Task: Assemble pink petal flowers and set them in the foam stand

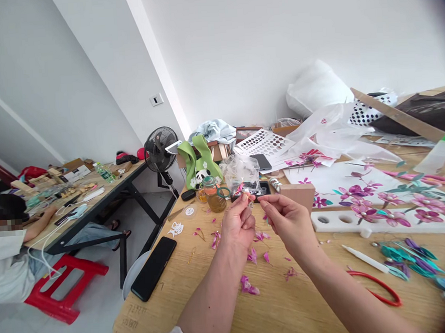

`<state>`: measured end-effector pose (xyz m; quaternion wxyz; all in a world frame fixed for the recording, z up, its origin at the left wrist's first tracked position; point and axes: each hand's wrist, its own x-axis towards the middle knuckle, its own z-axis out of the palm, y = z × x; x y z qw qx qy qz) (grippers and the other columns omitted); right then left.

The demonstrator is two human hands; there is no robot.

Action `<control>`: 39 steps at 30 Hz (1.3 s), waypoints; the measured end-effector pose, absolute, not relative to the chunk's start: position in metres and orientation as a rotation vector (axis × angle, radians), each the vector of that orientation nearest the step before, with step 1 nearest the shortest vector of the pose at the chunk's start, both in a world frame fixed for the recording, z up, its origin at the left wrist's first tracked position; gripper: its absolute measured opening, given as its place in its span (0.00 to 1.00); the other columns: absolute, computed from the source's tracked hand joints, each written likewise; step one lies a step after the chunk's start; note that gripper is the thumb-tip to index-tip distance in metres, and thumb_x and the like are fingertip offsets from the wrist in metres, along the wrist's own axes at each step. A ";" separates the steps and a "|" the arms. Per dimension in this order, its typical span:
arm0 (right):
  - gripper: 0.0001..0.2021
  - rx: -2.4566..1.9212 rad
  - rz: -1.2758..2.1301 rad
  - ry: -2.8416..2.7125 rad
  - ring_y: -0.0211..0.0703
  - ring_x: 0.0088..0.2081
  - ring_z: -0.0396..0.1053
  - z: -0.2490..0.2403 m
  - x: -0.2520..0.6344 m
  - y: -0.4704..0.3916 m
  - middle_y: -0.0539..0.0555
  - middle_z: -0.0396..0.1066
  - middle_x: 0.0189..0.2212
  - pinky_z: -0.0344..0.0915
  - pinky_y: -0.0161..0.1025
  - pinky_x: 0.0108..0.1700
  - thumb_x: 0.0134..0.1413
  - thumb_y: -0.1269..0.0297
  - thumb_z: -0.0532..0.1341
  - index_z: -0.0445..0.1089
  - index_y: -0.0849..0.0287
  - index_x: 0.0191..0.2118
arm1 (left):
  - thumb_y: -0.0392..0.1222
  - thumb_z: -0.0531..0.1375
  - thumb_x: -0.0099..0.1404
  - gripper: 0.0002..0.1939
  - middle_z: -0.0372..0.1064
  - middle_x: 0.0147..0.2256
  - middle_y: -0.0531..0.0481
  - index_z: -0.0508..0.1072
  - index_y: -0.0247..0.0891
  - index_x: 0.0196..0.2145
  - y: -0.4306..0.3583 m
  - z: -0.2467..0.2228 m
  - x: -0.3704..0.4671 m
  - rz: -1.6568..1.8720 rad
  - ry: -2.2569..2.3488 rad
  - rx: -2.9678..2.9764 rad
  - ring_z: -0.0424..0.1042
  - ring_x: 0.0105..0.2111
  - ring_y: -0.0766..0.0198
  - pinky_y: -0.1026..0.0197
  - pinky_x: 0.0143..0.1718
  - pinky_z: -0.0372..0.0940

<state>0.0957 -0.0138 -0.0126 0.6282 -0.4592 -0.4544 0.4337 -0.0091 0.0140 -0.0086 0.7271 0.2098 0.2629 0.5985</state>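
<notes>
In the middle of the head view, my left hand is closed in a pinch on a small pink flower, whose petals stick up above the thumb. Just to its right, my right hand pinches what looks like a thin thread, stretched towards the flower; it is too fine to make out well. Both hands are raised over the wooden table. Beneath them lie several loose pink petals and small flower pieces.
To the right, finished pink flowers stand at a white foam block, near a white pen and red ring. A black phone lies left. Behind are a jar and green bag. Another person sits far left.
</notes>
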 end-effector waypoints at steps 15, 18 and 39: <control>0.11 -1.039 0.869 -1.146 0.33 0.18 0.51 -0.012 0.089 -0.019 0.47 0.61 0.16 0.46 0.33 0.19 0.49 0.58 0.62 0.75 0.59 0.35 | 0.33 0.67 0.50 0.10 0.48 0.15 0.64 0.68 0.32 0.25 0.012 -0.008 -0.008 1.264 0.584 0.414 0.38 0.11 0.81 0.74 0.10 0.38; 0.13 -1.030 0.990 -1.081 0.32 0.16 0.49 -0.011 0.088 -0.018 0.45 0.58 0.13 0.44 0.32 0.17 0.45 0.56 0.65 0.75 0.60 0.34 | 0.33 0.67 0.50 0.09 0.52 0.16 0.62 0.70 0.32 0.27 0.013 -0.009 -0.008 1.278 0.586 0.416 0.39 0.11 0.81 0.75 0.10 0.38; 0.16 -0.770 1.542 -0.780 0.24 0.11 0.43 -0.006 0.093 -0.015 0.40 0.53 0.10 0.36 0.29 0.14 0.37 0.58 0.69 0.73 0.62 0.33 | 0.37 0.70 0.44 0.13 0.60 0.18 0.59 0.73 0.30 0.27 0.011 -0.004 -0.007 1.412 0.644 0.542 0.41 0.12 0.83 0.73 0.11 0.36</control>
